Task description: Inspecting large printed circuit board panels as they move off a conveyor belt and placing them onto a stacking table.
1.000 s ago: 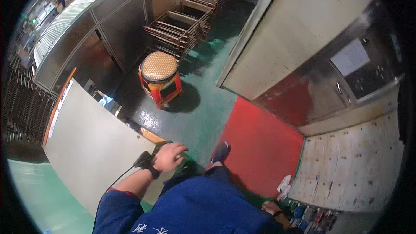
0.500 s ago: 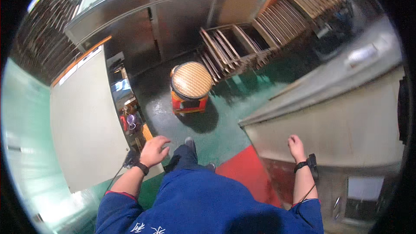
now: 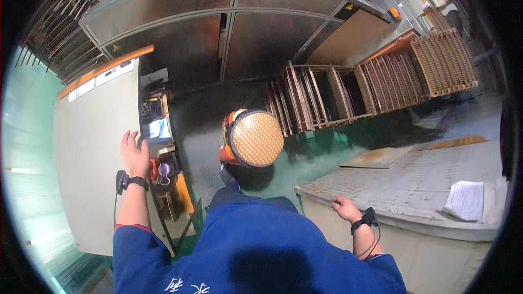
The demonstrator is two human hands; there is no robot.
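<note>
My left hand [image 3: 134, 155] is open, fingers stretched, above the right edge of a pale grey tabletop [image 3: 92, 158]; whether it touches is hard to tell. Nothing is in it. Fingers curled in, my right hand [image 3: 346, 208] looks empty beside the front edge of a ribbed grey worktop [image 3: 381, 190]. In front of my legs stands a round stool [image 3: 257, 139] with a tan checked seat and an orange-red base. Each wrist wears a black strap with a small device on it.
Open shelves under the left table hold a purple roll-like item [image 3: 165, 170], a red item [image 3: 153, 169] and papers [image 3: 159, 129]. Slatted racks [image 3: 316, 95] stand at the back right, before a long metal cabinet [image 3: 180, 49]. Paper sheets [image 3: 464, 200] lie on the worktop.
My body has come closer to the stool and the racks. My left hand has moved forward to the table edge, its fingers straighter; my right hand is now lower and further left, by the worktop.
</note>
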